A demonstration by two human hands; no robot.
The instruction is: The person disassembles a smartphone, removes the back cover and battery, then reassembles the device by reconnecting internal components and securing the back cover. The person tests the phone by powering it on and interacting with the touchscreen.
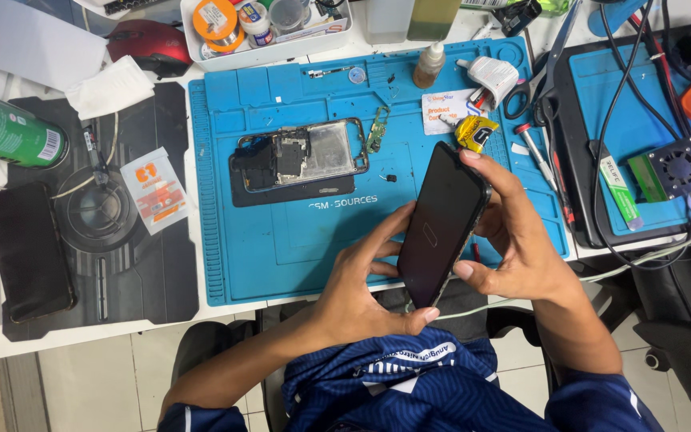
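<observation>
At my workbench, I hold a dark phone screen [440, 224] up on a tilt over the near edge of the blue work mat [281, 248]. My left hand [357, 292] closes on its lower end, thumb at the bottom corner; my right hand [513, 232] clasps the right edge, fingertips curled over the top. Beyond it, an opened phone body [301, 156] lies flat on the mat. A second dark phone [29, 252] rests well apart at left, near a green spray can [5, 132].
</observation>
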